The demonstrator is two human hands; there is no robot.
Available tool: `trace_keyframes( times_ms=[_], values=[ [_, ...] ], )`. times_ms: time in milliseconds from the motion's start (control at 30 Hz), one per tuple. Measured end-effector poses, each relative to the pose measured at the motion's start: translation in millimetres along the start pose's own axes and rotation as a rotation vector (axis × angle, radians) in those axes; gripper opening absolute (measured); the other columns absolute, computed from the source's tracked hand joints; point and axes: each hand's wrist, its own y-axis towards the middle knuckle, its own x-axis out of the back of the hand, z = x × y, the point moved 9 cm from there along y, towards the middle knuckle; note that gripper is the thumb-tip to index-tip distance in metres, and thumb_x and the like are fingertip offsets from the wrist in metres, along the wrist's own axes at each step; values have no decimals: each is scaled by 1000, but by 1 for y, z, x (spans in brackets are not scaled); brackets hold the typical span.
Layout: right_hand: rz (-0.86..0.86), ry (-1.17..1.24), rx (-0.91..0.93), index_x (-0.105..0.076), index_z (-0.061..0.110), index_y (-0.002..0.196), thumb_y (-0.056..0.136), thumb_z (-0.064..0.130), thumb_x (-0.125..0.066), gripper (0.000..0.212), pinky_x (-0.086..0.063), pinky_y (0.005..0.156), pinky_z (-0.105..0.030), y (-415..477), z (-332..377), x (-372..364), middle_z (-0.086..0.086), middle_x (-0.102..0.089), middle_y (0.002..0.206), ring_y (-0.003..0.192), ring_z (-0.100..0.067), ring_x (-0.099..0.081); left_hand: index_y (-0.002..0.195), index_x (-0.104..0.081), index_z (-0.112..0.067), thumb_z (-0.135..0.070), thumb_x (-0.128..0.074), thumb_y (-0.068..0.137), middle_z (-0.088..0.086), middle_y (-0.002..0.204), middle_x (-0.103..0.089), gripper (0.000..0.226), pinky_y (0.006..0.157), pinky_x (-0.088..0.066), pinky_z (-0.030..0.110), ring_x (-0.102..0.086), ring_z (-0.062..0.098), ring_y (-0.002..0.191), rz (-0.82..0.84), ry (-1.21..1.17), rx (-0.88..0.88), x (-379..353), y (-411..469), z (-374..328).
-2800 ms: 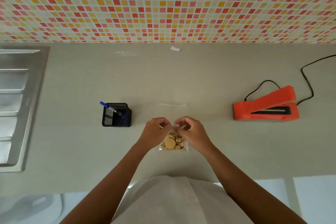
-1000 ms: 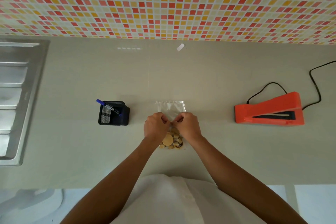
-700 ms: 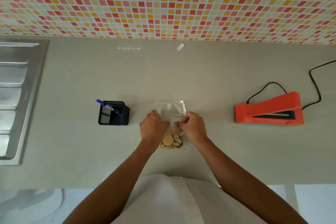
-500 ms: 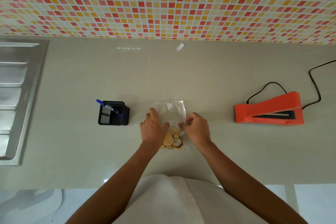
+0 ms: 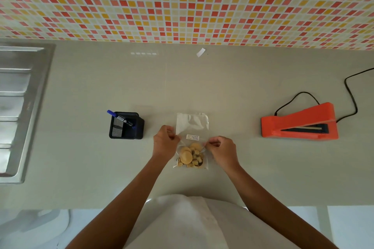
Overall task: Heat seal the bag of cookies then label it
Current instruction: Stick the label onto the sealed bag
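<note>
A clear plastic bag (image 5: 192,125) lies flat on the grey counter, its upper half empty. Round tan cookies (image 5: 190,156) fill its lower end. A small white label (image 5: 192,137) with writing sits on the bag just above the cookies. My left hand (image 5: 165,142) pinches the bag's left edge beside the label. My right hand (image 5: 221,149) pinches the right edge at the same height. The orange heat sealer (image 5: 299,123) stands far right, its jaw raised.
A black mesh holder (image 5: 126,126) with a blue marker (image 5: 119,117) stands left of the bag. A steel sink drainer (image 5: 18,107) fills the far left. The sealer's black cord (image 5: 352,95) loops at the right. A white paper scrap (image 5: 200,52) lies by the tiled wall.
My hands met over the middle of the bag, then slid apart to its left and right edges. The bag now lies spread flat and the white label shows.
</note>
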Motion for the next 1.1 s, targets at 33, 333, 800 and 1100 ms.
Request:
trace_keyframes(
  times_ms=[33, 333, 800, 1100],
  values=[
    [2, 15, 0, -75, 13, 95, 79, 26, -80, 22, -61, 71, -34, 1, 1, 0, 5, -72, 80, 71, -9, -69, 106, -60, -10, -14, -73, 85, -2, 88, -64, 25, 69, -46, 15, -61, 14, 81, -1, 6, -5, -1, 1, -1],
    [-28, 113, 44, -67, 27, 76, 80, 18, -75, 12, -59, 71, -42, 38, 47, 7, 4, -70, 74, 62, -13, -61, 97, -66, -9, -14, -70, 87, -1, 84, -66, 12, 71, -47, 21, -61, 14, 77, -67, -8, -77, 12, 41, -35],
    [-74, 140, 2, -65, 24, 74, 74, 23, -76, 12, -55, 67, -41, 115, 98, 6, -5, -69, 75, 70, -25, -66, 100, -69, -10, -11, -65, 83, 8, 101, -72, 17, 83, -50, 26, -66, 24, 97, -127, -23, -42, 28, 109, -90],
    [-81, 99, 40, -72, 15, 98, 78, 26, -73, 23, -60, 79, -47, 102, 102, 8, -7, -74, 97, 90, -27, -71, 127, -52, -9, -28, -66, 86, 11, 117, -67, 47, 85, -44, 27, -61, 28, 110, -72, -27, -21, 19, 87, -89]
  ],
)
